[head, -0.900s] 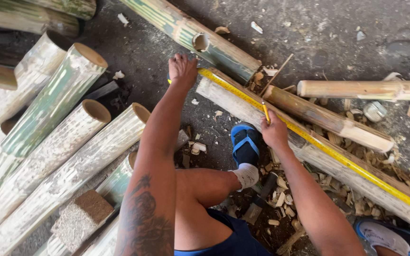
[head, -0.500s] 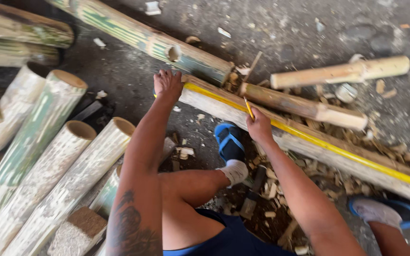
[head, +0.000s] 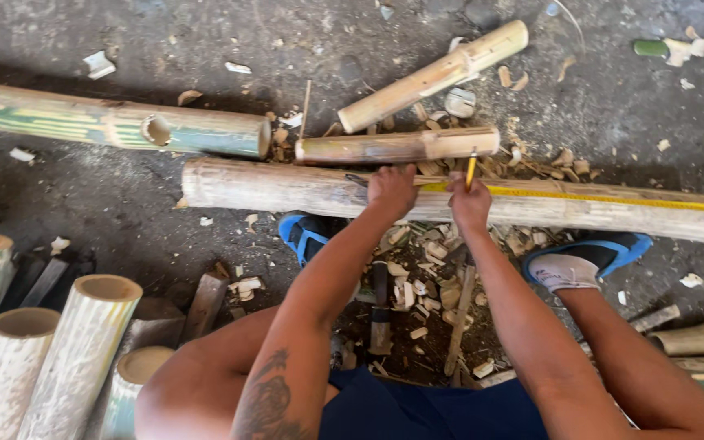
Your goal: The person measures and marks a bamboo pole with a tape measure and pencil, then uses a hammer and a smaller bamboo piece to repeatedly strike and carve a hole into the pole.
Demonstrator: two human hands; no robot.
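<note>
Your left hand [head: 391, 189] presses flat on the pole [head: 287, 187] lying across the floor, pinning the yellow tape [head: 613, 198] stretched rightward along it. Right hand [head: 470, 204] pinches a pencil [head: 471, 169], tip at the tape. Looks mid-marking; no cut visible yet.

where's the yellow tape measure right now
In the head view the yellow tape measure lies along the top of the long bamboo pole, running from the left hand and right hand out to the right edge.
</note>
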